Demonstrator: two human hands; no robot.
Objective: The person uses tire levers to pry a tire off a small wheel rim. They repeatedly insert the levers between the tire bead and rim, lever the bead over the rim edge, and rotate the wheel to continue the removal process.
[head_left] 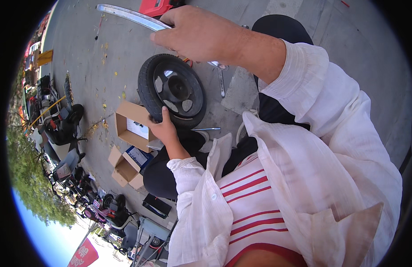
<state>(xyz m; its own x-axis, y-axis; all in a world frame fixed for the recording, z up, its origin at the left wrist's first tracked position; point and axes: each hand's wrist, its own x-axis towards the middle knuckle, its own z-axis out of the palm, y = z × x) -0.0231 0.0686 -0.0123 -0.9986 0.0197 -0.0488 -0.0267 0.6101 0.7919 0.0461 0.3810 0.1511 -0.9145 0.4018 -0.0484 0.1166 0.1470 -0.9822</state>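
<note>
A small black wheel (177, 89) with its rubber tyre (148, 82) stands tilted on the pavement in front of my knees. My left hand (165, 130) grips the tyre's near edge, thumb on the side facing me and fingers out of sight behind it. Raised above the wheel, my right hand (197, 33) is closed round one end of a long, curved, shiny tyre lever (132, 16). The lever's free end points to the far left, apart from the tyre. Inside the rim, pale openings surround a dark hub.
Left of the wheel lie an open cardboard box (121, 122), a second opened box (125, 170) and a blue package (140, 156). A wrench (222, 82) and a thin metal rod (207, 129) rest right of the wheel. Beyond is a red case (153, 7); parked scooters (63, 127) line the left.
</note>
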